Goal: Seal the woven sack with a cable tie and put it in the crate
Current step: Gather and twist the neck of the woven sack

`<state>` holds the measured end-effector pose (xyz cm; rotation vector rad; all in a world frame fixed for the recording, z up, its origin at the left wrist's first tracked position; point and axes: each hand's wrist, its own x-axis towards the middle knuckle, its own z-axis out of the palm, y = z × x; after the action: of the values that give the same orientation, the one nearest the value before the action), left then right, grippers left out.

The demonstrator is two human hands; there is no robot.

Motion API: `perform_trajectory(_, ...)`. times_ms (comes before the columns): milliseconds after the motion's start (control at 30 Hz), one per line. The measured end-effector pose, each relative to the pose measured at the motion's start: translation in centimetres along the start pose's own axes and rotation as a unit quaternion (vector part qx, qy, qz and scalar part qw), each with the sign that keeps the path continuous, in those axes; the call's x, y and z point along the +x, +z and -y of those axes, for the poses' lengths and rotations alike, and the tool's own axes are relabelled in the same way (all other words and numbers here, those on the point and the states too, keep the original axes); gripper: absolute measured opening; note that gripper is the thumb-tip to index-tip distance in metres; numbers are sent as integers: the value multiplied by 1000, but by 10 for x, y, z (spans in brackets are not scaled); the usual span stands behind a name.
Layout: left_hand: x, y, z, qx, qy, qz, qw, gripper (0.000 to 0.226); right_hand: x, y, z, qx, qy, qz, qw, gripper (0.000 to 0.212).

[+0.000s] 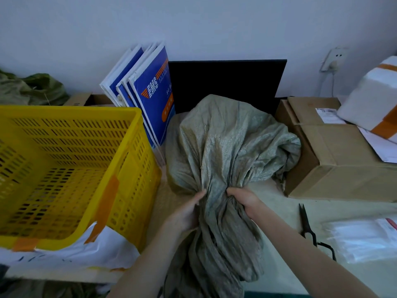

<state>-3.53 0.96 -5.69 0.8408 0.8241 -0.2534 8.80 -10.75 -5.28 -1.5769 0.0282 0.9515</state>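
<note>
Woven sack [232, 143], grey-green and crumpled, sits mid-table between the yellow crate [71, 168] on the left and a brown cardboard box [335, 160] on the right. Its bulging body lies toward the far side; its loose mouth trails near, over the table edge.

Both hands are on the sack's gathered neck. Left hand [187, 214] presses against the left side of the bunch, fingers curled into the fabric. Right hand [245, 200] wraps the right side, fingers tucked into the folds, gripping the neck. No tie is visible around the neck.

The crate is slotted plastic, patched with orange tape at its near corner, and sits on white paper [90, 252]. Nothing shows inside it.

Blue-and-white envelopes [150, 93] stand upright just right of the crate's far corner, beside a black panel [227, 82] leaning against the wall. A white parcel [371, 97] with orange tape rests on the cardboard box. Black scissors [307, 226] lie on the table near right, next to a clear plastic packet [363, 239]; I cannot tell what it contains. A wall socket [334, 59] sits far right.
</note>
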Motion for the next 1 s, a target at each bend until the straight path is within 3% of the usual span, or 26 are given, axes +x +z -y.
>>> perform_trajectory(200,15,15,-46,-12,29,-46,998,107,-5,0,-15,25,-37,-38,998,15)
perform_trajectory(367,20,32,-57,132,-34,-86,987,98,-7,-8,-22,17,-47,-6,999,22)
perform_trajectory(467,21,45,-55,179,-34,-71,981,81,-7,-6,-22,-5,-72,13,997,28)
perform_trajectory(567,26,51,-49,217,-21,-65,974,77,-7,0,-23,-34,-112,30,993,40)
perform_trajectory(667,34,48,-45,220,-2,-81,972,70,-7,1,-28,-55,-126,36,990,44)
perform_trajectory(800,40,46,-45,188,26,-102,977,42,-11,-3,-36,-58,-156,10,986,43)
perform_trajectory(1000,44,47,-48,142,27,-127,981,26,-27,-23,-44,69,-170,-92,979,73)
